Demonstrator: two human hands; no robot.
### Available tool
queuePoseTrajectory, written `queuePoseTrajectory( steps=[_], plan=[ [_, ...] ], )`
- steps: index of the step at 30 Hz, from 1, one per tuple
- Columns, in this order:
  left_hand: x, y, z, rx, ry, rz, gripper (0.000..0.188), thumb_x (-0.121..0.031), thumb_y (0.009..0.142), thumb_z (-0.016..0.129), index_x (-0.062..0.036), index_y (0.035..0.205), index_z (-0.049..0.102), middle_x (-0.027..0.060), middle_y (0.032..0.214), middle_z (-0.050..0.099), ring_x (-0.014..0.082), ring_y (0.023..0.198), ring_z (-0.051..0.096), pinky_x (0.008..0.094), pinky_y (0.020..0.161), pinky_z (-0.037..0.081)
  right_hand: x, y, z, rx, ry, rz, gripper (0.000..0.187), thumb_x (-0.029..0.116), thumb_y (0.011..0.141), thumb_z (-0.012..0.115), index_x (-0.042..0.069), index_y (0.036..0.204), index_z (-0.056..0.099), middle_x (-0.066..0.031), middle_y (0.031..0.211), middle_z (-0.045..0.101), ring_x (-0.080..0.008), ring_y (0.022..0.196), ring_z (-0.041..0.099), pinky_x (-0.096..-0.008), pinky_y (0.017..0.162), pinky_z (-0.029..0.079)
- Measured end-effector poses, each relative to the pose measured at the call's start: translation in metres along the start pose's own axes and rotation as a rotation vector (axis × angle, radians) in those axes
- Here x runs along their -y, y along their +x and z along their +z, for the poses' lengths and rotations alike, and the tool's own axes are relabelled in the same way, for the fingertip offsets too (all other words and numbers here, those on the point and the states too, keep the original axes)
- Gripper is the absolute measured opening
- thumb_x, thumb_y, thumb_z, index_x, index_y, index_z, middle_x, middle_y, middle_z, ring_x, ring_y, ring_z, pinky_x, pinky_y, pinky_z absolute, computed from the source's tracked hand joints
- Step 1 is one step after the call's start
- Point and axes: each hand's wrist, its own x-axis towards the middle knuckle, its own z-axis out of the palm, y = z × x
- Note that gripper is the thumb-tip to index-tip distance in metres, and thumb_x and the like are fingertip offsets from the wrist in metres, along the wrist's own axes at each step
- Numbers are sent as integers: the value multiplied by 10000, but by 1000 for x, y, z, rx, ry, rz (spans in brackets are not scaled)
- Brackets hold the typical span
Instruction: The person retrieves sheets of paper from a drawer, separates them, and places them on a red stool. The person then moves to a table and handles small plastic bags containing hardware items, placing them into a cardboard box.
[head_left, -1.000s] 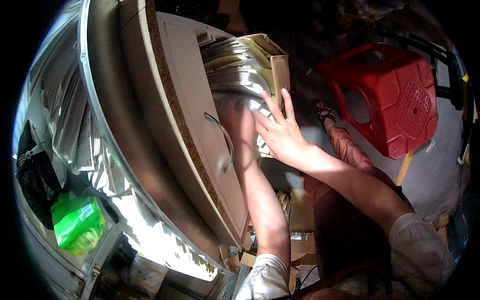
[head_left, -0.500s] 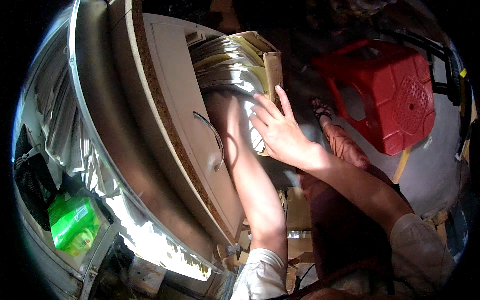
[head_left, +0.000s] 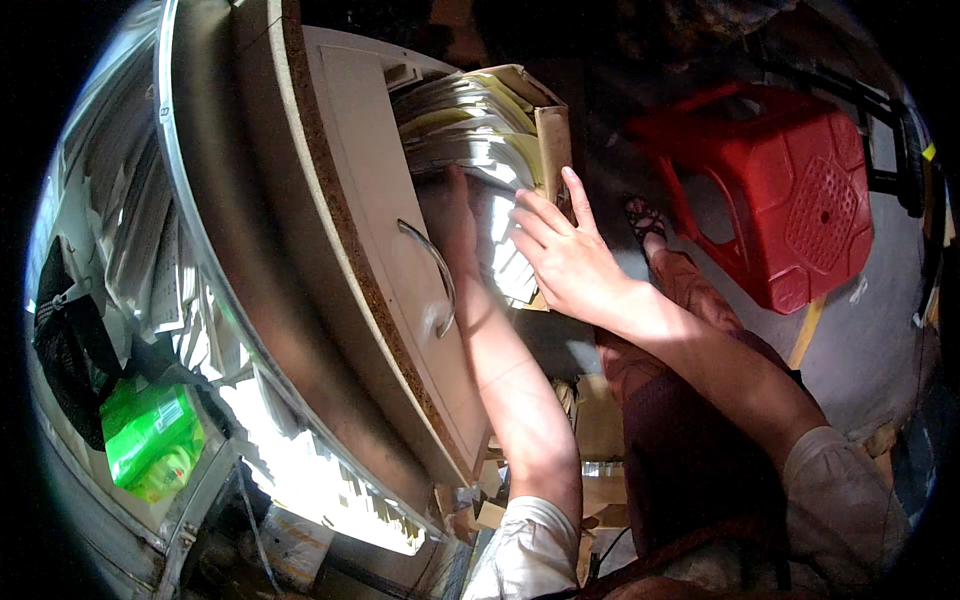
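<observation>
Reaching down into an open drawer (head_left: pixel 400 250), the left hand (head_left: pixel 458 200) goes among the packed papers (head_left: pixel 470 125); its fingers are hidden by the sheets, so I cannot tell if they are clenched or loose; only the forearm and the back of the hand show, just beside the drawer's metal handle (head_left: pixel 432 275). The right hand (head_left: pixel 570 262) lies flat on the same papers at the right side of the drawer; its fingers (head_left: pixel 578 195) are spread and released, grasping nothing, with the tips touching the brown cardboard edge (head_left: pixel 552 140) of the stack. The papers stand upright, white and yellowish, filling the drawer below the tabletop (head_left: pixel 250 230). A red plastic stool (head_left: pixel 800 200) stands on the floor to the right, well apart from the drawer; a green packet (head_left: pixel 150 440) lies at the far left.
</observation>
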Motion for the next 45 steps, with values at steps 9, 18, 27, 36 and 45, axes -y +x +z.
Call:
queuePoseTrajectory(
  steps=[9,18,27,36,45],
  plan=[
    [21,-3,5,15,-150,-16,710,-553,1050,425,98,1270,605,257,1302,636,370,1190,611,423,1035,429,-1,1,1,16,36,-10,426,106,720,683,-33,1123,676,-145,1297,603,-289,1416,419,-696,1214,49],
    [-8,-22,2,164,-339,-83,672,-602,987,535,11,1232,661,129,1173,677,223,993,608,337,886,438,-1,1,4,-16,31,-10,338,70,735,654,-34,1056,676,-147,1236,610,-297,1396,434,-704,1206,71],
    [-24,-31,2,145,-327,-105,788,-680,959,530,73,1150,662,164,1036,688,240,945,612,349,871,467,-2,-1,5,-24,33,-2,312,67,744,642,-35,1037,681,-147,1220,616,-291,1388,445,-694,1211,74],
    [-36,-45,1,102,-291,-18,778,-672,951,543,51,1212,660,173,1122,683,257,1033,608,364,942,452,-2,-1,5,-23,3,-10,298,71,751,639,-32,1027,686,-144,1205,621,-286,1391,443,-687,1215,67],
    [-42,-44,-2,162,-288,-34,703,-642,947,572,24,1133,698,134,1099,697,228,990,618,361,904,467,-2,-2,6,-41,3,-9,275,66,758,638,-30,1009,693,-148,1197,625,-287,1387,447,-686,1214,79]
  ],
)
